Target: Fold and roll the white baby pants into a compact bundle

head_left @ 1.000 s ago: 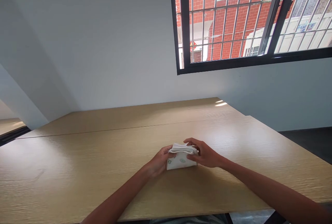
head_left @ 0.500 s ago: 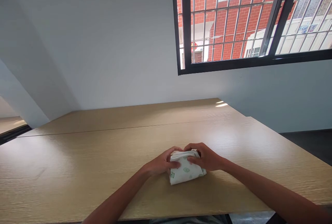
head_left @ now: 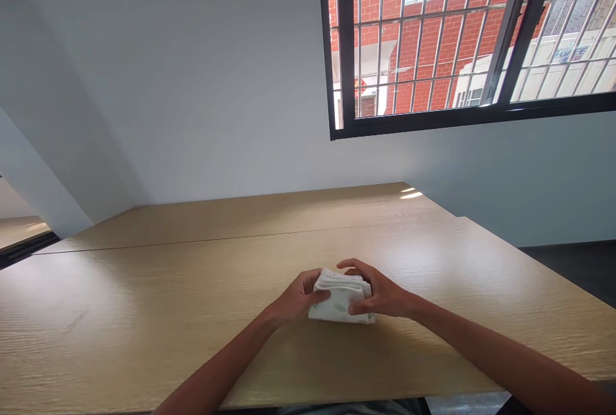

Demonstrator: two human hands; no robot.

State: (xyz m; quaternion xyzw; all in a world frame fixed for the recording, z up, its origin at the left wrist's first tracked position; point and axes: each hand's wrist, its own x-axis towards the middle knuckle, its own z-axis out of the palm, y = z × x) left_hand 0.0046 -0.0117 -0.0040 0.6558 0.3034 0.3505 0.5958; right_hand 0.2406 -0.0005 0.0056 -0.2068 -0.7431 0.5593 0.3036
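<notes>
A white cloth (head_left: 339, 303) with a pale green print is folded into a thick, layered bundle near the front of the wooden table. My left hand (head_left: 302, 296) grips its left end, thumb across the front face and fingers behind. At the right end, my right hand (head_left: 375, 290) holds the bundle with its thumb on the front. The right index finger is lifted above the top edge, and the other fingers are partly hidden behind the cloth.
The wide wooden table (head_left: 192, 299) has a seam (head_left: 202, 241) running across it and meets a pale wall (head_left: 216, 81) at the back. A barred window (head_left: 433, 36) with a dark frame is at upper right. The table's front edge lies close to my body.
The cloth has turned and become a smaller, more compact bundle, its lower edge now higher. My right index finger has lifted off the top, and my left fingers have shifted along the edge.
</notes>
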